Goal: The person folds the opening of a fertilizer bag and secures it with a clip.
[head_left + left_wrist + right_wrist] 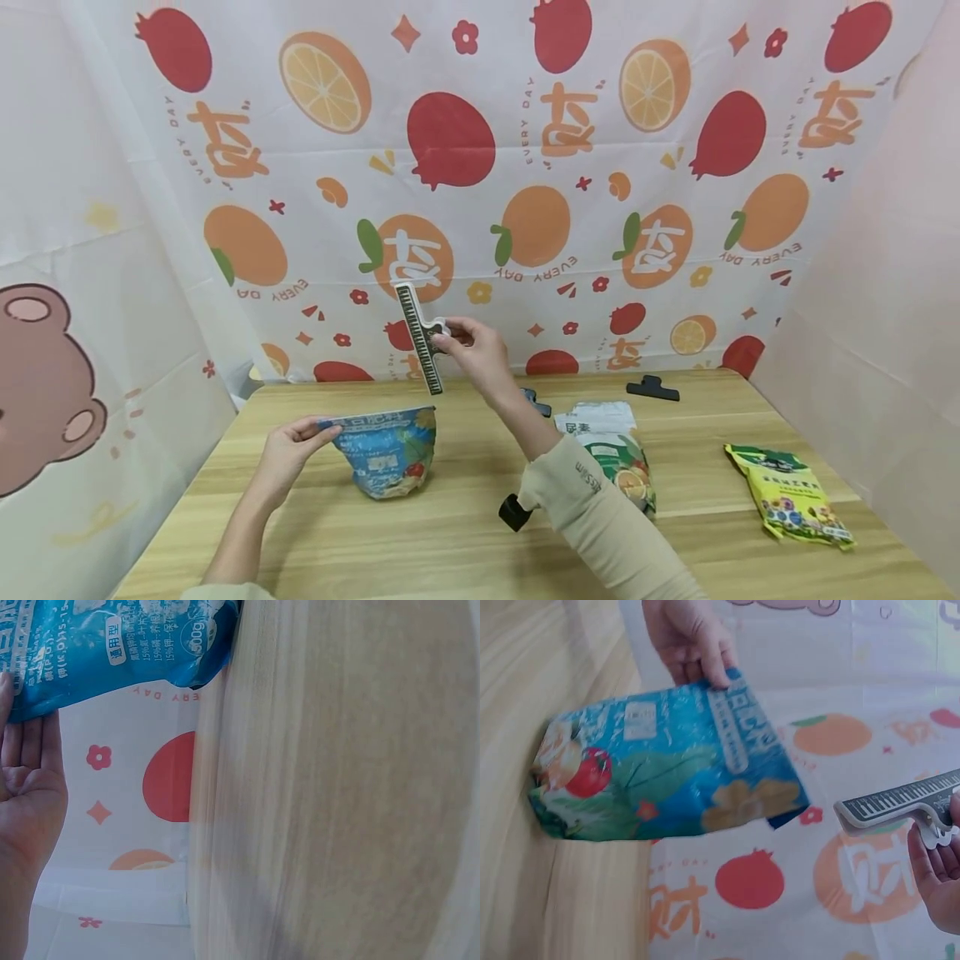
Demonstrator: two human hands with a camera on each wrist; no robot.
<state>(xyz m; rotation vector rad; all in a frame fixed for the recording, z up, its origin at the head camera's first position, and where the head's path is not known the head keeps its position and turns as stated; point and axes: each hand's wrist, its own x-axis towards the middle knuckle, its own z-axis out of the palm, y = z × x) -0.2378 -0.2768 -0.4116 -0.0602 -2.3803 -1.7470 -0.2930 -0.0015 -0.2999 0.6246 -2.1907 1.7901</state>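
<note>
My left hand (pixel 291 454) pinches the top left corner of a blue fertilizer bag (pixel 390 462), thumb in front. The bag stands upright on the table, its top edge folded flat, with flower and fruit pictures on its front. Above it, my right hand (pixel 476 354) pinches the handle of a long clip (pixel 420 340) with a piano-key pattern. The clip is tilted, its lower end over the bag's right top corner and apart from it. In the right wrist view the clip (pixel 900 799) shows its metal handle between thumb and fingers.
Right of the bag, a green and white bag (pixel 618 458) lies partly behind my right sleeve. A yellow bag (pixel 795 496) lies at the far right. Black clips (pixel 652 388) (pixel 514 512) and a dark clip (pixel 537 403) lie on the wooden table (pixel 390 550). A printed curtain (pixel 480 200) hangs behind.
</note>
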